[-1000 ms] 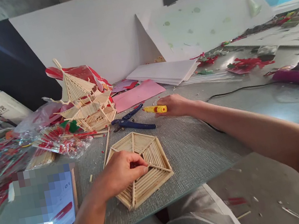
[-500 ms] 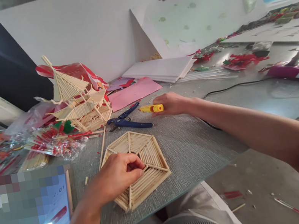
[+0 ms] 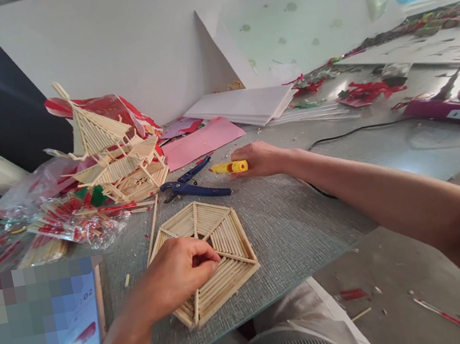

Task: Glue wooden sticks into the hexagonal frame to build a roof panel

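A flat many-sided panel of thin wooden sticks (image 3: 229, 238) lies on the grey table mat, with a small gap at its middle. My left hand (image 3: 179, 273) rests over its left half, thumb and forefinger pinched by the middle on a short wooden stick, mostly hidden by the fingertips. Beyond the panel, my right hand (image 3: 261, 159) is closed round a yellow glue gun (image 3: 229, 167), nozzle pointing left; its grip is hidden by the fingers. Blue-handled cutters (image 3: 199, 188) lie spread between the glue gun and the panel.
A pagoda-like stick model (image 3: 109, 157) stands at the back left, beside plastic-wrapped sticks (image 3: 73, 220). A phone (image 3: 75, 341) is at the near left. Pink paper (image 3: 202, 141) and white boards (image 3: 245, 104) lie behind. A black cord (image 3: 352, 134) runs to a purple power strip (image 3: 445, 109).
The whole view has shifted slightly, so things sit a little further left. The stick end at my left fingertips shows less than before. My right hand keeps hold of the glue gun.
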Tool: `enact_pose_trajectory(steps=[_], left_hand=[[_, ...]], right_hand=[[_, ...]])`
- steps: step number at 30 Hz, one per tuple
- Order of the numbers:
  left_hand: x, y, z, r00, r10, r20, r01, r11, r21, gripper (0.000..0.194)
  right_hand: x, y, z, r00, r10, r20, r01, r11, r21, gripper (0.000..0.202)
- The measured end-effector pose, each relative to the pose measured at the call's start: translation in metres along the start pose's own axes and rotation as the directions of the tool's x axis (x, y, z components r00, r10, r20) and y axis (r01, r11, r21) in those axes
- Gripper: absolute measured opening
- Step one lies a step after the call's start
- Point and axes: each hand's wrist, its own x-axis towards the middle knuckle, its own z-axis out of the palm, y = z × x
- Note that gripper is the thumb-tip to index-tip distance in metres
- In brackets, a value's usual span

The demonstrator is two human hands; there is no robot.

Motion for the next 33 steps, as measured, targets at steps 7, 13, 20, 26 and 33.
enact_pose_trajectory(steps=[7, 13, 20, 26, 33], left_hand=[[0.0, 0.001, 0.0, 1.0, -0.002, -0.015, 0.002, 1.0, -0.002, 0.021], [0.001, 0.0, 0.001, 1.0, 0.005, -0.027, -0.004, 1.0, 0.028, 0.02], [0.001, -0.001, 0.003, 0.999, 0.001, -0.035, 0.0, 1.0, 0.03, 0.022], [0.0, 0.003, 0.002, 0.999, -0.007, -0.049, 0.01, 0.998, 0.055, 0.021], [-0.001, 0.005, 0.001, 0.999, 0.005, -0.042, -0.002, 0.998, 0.064, 0.022]], right_hand=[[0.0, 0.004, 0.004, 1.0, -0.029, 0.007, 0.029, 0.999, 0.013, 0.036], [0.0, 0.0, 0.002, 0.999, -0.038, 0.019, 0.038, 0.999, 0.018, 0.036], [0.001, 0.001, 0.001, 0.998, -0.025, 0.061, 0.027, 0.999, -0.042, 0.034], [0.001, -0.003, -0.004, 0.982, 0.063, 0.176, -0.046, 0.994, -0.099, 0.022], [0.001, -0.005, -0.01, 0.956, 0.015, 0.294, 0.007, 0.997, -0.073, 0.023]])
